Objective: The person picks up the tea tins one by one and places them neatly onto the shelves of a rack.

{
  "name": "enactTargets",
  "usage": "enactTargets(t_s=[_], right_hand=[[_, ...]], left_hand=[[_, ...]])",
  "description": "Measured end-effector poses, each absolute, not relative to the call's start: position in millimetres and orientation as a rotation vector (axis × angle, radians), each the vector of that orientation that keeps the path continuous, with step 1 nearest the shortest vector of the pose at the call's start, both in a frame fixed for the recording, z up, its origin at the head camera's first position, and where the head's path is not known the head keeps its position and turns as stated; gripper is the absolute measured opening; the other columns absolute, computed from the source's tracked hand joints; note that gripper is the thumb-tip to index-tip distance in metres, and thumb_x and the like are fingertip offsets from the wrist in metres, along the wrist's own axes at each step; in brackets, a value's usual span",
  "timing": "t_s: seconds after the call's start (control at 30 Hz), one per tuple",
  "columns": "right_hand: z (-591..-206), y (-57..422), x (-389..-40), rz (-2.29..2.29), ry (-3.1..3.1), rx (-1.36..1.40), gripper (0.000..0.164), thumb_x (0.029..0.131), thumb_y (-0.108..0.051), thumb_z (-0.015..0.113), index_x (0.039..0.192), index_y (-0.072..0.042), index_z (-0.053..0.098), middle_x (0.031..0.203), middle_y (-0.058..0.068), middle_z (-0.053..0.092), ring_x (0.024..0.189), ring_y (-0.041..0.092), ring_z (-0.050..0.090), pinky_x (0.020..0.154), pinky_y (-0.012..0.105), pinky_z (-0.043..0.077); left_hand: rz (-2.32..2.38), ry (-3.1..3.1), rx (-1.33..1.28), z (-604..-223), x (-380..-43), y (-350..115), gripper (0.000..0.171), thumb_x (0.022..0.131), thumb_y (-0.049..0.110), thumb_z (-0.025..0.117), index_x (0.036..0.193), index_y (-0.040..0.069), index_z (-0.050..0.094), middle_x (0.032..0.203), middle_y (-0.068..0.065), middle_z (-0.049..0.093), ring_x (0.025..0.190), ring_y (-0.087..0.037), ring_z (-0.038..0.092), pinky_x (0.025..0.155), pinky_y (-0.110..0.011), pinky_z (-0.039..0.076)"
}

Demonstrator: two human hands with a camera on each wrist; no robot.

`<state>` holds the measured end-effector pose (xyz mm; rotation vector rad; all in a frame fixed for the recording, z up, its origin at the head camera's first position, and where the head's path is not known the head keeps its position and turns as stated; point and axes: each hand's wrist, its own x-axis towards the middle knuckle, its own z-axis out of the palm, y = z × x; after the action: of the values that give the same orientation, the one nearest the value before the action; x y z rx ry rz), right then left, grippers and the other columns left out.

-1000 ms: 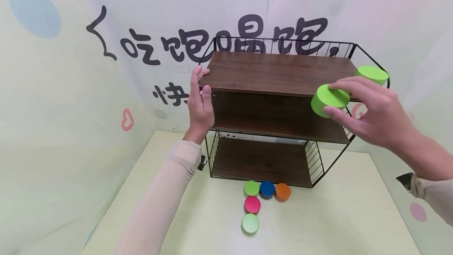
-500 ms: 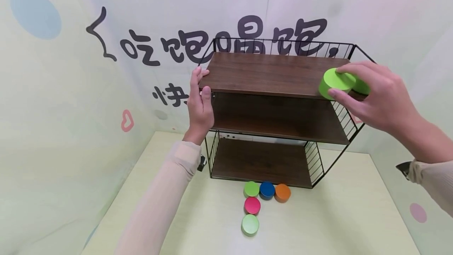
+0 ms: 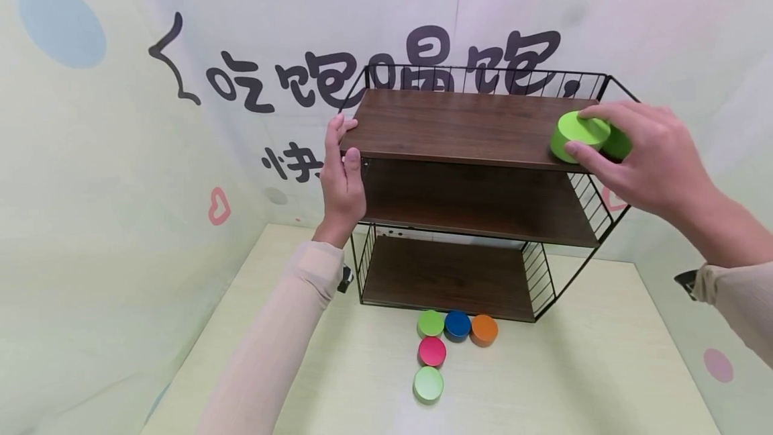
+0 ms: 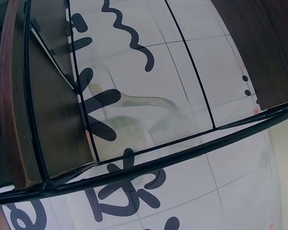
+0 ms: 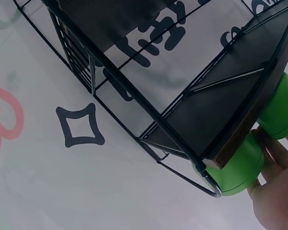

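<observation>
In the head view my right hand (image 3: 658, 156) pinches a bright green round block (image 3: 572, 136) between thumb and fingers, at the front right of the dark brown top board (image 3: 477, 126). A second green round block (image 3: 617, 145) sits just right of it at the board's corner, partly behind the hand. Both green blocks show below the board's end in the right wrist view, the held one (image 5: 282, 108) beside my fingers (image 5: 273, 151). My left hand (image 3: 343, 183) grips the left end of the three-tier shelf rack, thumb at the front edge and fingertips over the wire side.
On the pale table (image 3: 592, 368), before the rack, lie a green block (image 3: 431, 323), a blue block (image 3: 457, 325), an orange block (image 3: 484, 329), a red block (image 3: 431, 351) and a pale green block (image 3: 428, 383). Black wire sides (image 3: 539, 274) edge the boards.
The right hand has raised the green block from in front of the rack up to the top board, beside the other green block. The left hand has stayed in place.
</observation>
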<state>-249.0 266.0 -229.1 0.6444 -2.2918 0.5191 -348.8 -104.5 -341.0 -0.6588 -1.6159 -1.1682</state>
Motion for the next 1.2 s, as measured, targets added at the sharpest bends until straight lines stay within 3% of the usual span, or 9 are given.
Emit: enactTargets(t_s=[0.2, 0.57, 1.07, 1.2], right_hand=[[-229.6, 267.7, -251.4, 0.488, -2.318, 0.619, 0.039, 0.086, -0.015, 0.076, 0.12, 0.0, 0.065, 0.112, 0.022, 0.067, 0.097, 0.038, 0.058, 0.089, 0.049, 0.033], [-227.9, 272.4, -250.2, 0.469, -2.423, 0.51, 0.037, 0.093, -0.026, 0.066, 0.123, -0.003, 0.064, 0.113, 0.025, 0.065, 0.104, 0.045, 0.056, 0.101, 0.056, 0.031], [-227.9, 271.8, -252.4, 0.431, -2.466, 0.489, 0.038, 0.096, -0.03, 0.062, 0.124, -0.004, 0.062, 0.121, 0.025, 0.063, 0.112, 0.047, 0.054, 0.099, 0.057, 0.031], [-229.1, 271.4, -250.1, 0.44, -2.437, 0.501, 0.038, 0.096, -0.027, 0.064, 0.124, -0.003, 0.061, 0.118, 0.024, 0.062, 0.107, 0.043, 0.054, 0.098, 0.058, 0.03]], left_hand=[[-1.174, -1.63, -0.654, -340.3, -347.0, -105.3, 0.053, 0.108, 0.039, 0.035, 0.144, 0.001, 0.038, 0.134, -0.011, 0.058, 0.131, -0.021, 0.049, 0.108, -0.037, 0.035], [-1.179, -1.622, -0.652, -341.1, -347.4, -105.0, 0.052, 0.108, 0.04, 0.035, 0.144, 0.002, 0.039, 0.133, -0.011, 0.058, 0.13, -0.022, 0.049, 0.107, -0.037, 0.036], [-1.18, -1.644, -0.64, -341.6, -346.9, -105.7, 0.053, 0.108, 0.04, 0.035, 0.144, 0.001, 0.037, 0.134, -0.01, 0.058, 0.133, -0.019, 0.047, 0.108, -0.039, 0.036], [-1.18, -1.646, -0.643, -341.1, -346.6, -105.1, 0.053, 0.108, 0.04, 0.035, 0.145, 0.001, 0.037, 0.135, -0.01, 0.057, 0.133, -0.019, 0.048, 0.107, -0.038, 0.036]])
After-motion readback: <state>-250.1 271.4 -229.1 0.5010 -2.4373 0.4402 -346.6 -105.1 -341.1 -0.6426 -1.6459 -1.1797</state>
